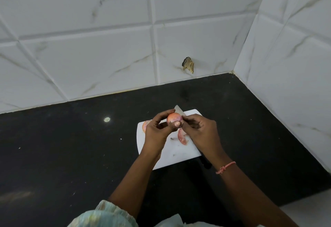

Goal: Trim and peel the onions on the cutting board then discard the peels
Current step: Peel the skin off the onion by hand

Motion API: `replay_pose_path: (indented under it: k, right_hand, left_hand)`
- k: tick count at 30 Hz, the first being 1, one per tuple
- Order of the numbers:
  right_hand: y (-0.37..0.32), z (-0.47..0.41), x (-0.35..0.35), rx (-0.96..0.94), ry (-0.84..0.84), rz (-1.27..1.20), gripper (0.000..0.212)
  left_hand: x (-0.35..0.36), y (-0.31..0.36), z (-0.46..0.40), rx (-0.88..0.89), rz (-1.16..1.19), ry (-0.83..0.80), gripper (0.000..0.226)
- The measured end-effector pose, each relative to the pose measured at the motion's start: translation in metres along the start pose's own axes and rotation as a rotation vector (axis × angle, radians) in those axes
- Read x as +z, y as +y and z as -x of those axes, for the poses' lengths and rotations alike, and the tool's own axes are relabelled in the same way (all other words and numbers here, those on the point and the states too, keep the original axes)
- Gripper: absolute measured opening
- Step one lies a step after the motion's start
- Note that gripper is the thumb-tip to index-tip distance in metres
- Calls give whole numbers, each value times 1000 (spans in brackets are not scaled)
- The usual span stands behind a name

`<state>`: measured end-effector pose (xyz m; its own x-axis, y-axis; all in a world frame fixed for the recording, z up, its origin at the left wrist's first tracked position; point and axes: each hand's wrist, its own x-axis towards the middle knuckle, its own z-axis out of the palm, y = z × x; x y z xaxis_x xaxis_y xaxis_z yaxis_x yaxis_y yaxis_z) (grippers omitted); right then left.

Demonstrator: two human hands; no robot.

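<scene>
Two tiled walls [107,30] meet in a corner at the right, above a black counter [62,146]. On one tile near the counter's back edge there is a brown chipped spot [188,64]. A white board [177,153] lies on the counter, just ahead of the person. Both forearms reach over it, and the right wrist wears a pink thread [225,167]. The left hand [156,132] holds an onion [174,118] above the far part of the board, fingers curled over its top and thumb under it. The right hand [200,128] pinches at the onion's right side with its fingertips; whether it has hold of skin I cannot tell. A knife [179,110] lies along the board's right side, its tip showing behind the onion and its dark handle by the right wrist. A second onion [145,125] sits on the board's left edge, partly hidden by the left hand. A pink peel [182,136] lies on the board below the hands, with a small dark scrap [172,138] beside it.
</scene>
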<state>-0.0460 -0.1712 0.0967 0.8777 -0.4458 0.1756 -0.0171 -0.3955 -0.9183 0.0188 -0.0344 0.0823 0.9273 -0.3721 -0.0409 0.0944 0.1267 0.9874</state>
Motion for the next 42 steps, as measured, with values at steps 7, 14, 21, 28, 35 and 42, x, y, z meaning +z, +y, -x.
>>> replay_pose_path:
  k: [7, 14, 21, 28, 35, 42]
  right_hand:
    - [3, -2, 0, -42, 45, 29, 17]
    - [2, -3, 1, 5, 24, 23, 24]
    - [1, -3, 1, -17, 49, 57, 18]
    - [-3, -3, -2, 18, -11, 6, 25]
    - [-5, 0, 1, -168, 27, 194, 19]
    - [-10, -5, -1, -244, 43, 252, 17]
  left_hand:
    - [-1, -1, 1, -9, 1, -9, 46]
    - [-3, -1, -1, 12, -56, 17, 45]
    - [-4, -1, -1, -2, -33, 9, 43]
    - [-4, 2, 0, -2, 19, -3, 44]
    - [-3, 1, 1, -16, 15, 23, 47]
    - [-4, 2, 0, -31, 57, -7, 42]
